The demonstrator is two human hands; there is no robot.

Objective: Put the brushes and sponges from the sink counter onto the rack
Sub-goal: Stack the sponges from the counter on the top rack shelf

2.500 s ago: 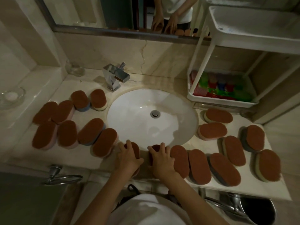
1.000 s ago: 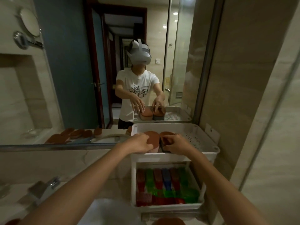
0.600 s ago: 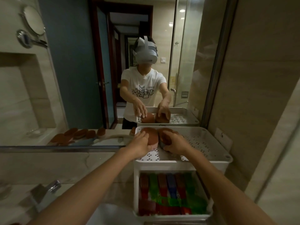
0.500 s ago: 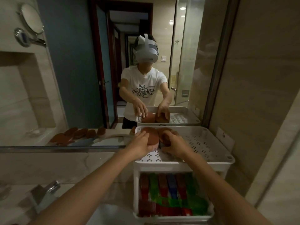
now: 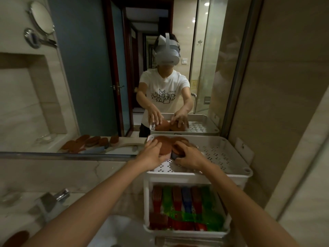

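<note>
Both hands are over the far-left corner of the top tray (image 5: 222,157) of the rack (image 5: 146,202), and each holds one sponge. The left hand (image 5: 154,155) has its fingers laid over the brown top of the left sponge (image 5: 164,146) and its thumb at the pink side. The right hand (image 5: 191,156) curls round the right sponge (image 5: 179,140), w/ its thumb near the blue-grey base.

The 2 sponges lie side by side, and their brown tops seem to touch. Each long axis runs away from the person, toward the mirror (image 5: 89,68). Both look set down on the perforated floor, approx. flat, but I cannot tell if their full weight rests there. The sponges are directly under the palms, so my judgement is that the coming move is only to let go and draw back, w/o any reach sideways.

The lower tray (image 5: 185,230) holds coloured brushes (image 5: 185,205), packed close. One more brown sponge (image 5: 16,237) shows at the bottom-left edge on the bench (image 5: 19,214), well apart from the rack. It is on the left arm's side, so that hand is prob. the nearer one for it.

Writing: no brand or label can be read on the rack or sponges. The T-shirt (image 5: 164,90) in the mirror has a line drawing of dogs, and a small text beside it is too small to read.
</note>
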